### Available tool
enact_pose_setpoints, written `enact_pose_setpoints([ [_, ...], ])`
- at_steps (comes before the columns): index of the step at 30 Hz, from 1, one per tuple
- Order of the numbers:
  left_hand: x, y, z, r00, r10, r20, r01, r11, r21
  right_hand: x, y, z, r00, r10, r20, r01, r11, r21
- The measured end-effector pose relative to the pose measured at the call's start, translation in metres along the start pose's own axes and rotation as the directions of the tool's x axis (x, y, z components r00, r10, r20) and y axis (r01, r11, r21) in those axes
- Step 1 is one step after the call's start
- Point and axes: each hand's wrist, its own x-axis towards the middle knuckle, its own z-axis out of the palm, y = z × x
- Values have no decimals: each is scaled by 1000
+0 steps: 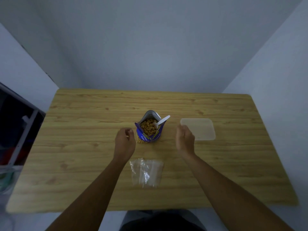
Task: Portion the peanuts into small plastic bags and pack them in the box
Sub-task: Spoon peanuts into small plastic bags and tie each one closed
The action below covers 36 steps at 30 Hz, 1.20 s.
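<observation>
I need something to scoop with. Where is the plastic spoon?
In the head view, the white spoon stands in the open peanut bag at the table's middle, handle leaning right toward the clear box.

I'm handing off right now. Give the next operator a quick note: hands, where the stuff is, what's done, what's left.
Left hand: empty, loosely curled, just left of the peanut bag.
Right hand: empty, open, between the bag and the plastic box.
Peanut bag stands open mid-table, white spoon resting in it.
Small plastic bags lie in a pile at the near edge, all empty.
Done: bag opened, spoon in.
Left: all of the filling and packing.
</observation>
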Motion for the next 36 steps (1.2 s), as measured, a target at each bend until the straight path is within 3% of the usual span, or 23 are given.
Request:
enact_pose_setpoints([
  [2, -14, -14, 4, 998, -15, 59, 13, 999, 43, -11, 31, 9, 997, 44, 63, -37, 994, -105],
  [4, -32, -27, 8, 989, 20, 146, -32, 996, 86, -23, 56, 17, 975, 58, 213, -15, 980, -200],
  [7, -60, -45, 15, 947, 104, 303, -157, 975, 157, -35, 82, 25, 868, 47, 494, 122, 945, -304],
  [9, -77, -53, 17, 905, 127, 407, -231, 949, 216, -38, 96, 29, 826, 14, 564, 240, 896, -373],
  [13, -96, -64, 22, 790, 188, 584, -400, 879, 259, -41, 100, 32, 823, -77, 563, 331, 871, -364],
  [16, -98, -71, 24, 763, 182, 620, -446, 843, 301, -40, 96, 32, 830, -97, 550, 328, 882, -339],
  [21, -98, -72, 26, 779, 185, 598, -463, 813, 352, -30, 94, 19, 815, -60, 577, 270, 919, -286],
  [25, -90, -61, 30, 783, 157, 602, -400, 867, 295, -16, 95, -3, 816, -55, 575, 231, 944, -236],
  [31, -79, -23, 43, 906, 315, 283, -374, 908, 186, -1, 83, -29, 888, -71, 454, 138, 984, -116],
  [36, -76, 20, 65, 920, 100, 378, -135, 989, 68, 0, 62, -39, 924, -132, 359, 133, 991, 23],
])
